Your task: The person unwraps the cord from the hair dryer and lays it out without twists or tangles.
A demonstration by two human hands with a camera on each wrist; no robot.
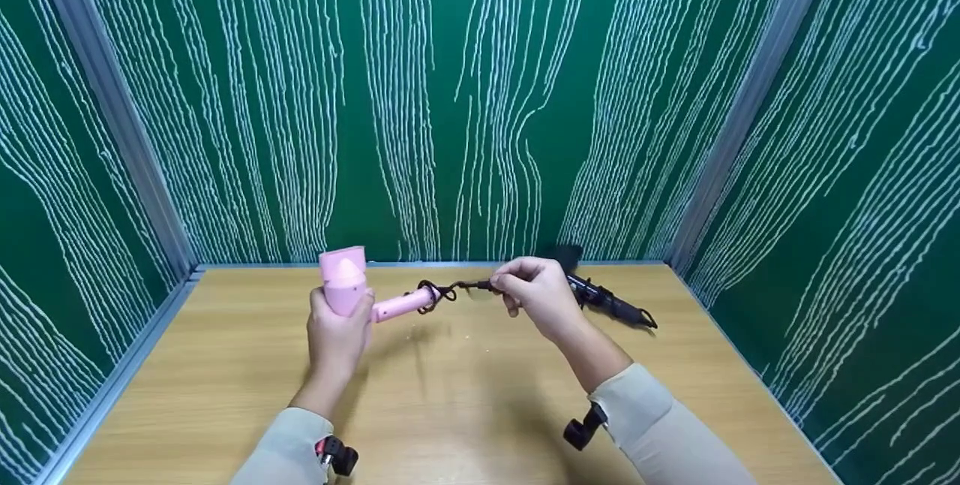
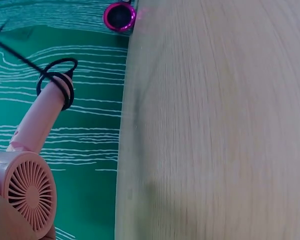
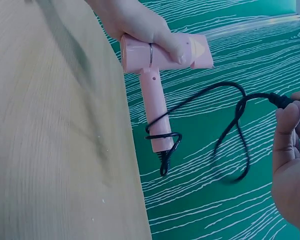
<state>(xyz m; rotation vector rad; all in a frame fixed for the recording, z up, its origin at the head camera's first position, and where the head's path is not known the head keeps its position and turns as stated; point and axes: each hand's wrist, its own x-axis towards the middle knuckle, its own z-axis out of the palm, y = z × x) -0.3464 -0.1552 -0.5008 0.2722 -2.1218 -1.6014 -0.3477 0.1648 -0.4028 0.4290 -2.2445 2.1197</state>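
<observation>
From my remote seat I see the pink hair dryer (image 1: 346, 294) held up above the table (image 1: 450, 410), left of the middle. The left hand (image 1: 334, 331) has its fingers wrapped round the barrel, thumb along the side; the right hand (image 1: 536, 293) pinches the plug (image 3: 281, 101) between thumb and fingertips.

What worries me most is the black cord (image 3: 225, 83): it loops round the end of the handle (image 1: 403, 306) and hangs in a slack bend before the plug, so a hard pull could cinch those loops into a knot or strain the cord where it leaves the handle. The same tug could twist the dryer, I judge, since the grip sits on the barrel and not on the handle. If the right hand swings outward, I think it could knock the black hair tool (image 1: 611, 302) lying just behind it.

The nozzle (image 1: 343, 263) points away from the person, towards the green wall (image 1: 456, 12). I read the barrel's long axis as running front to back, with the handle sticking out sideways to the right.
</observation>
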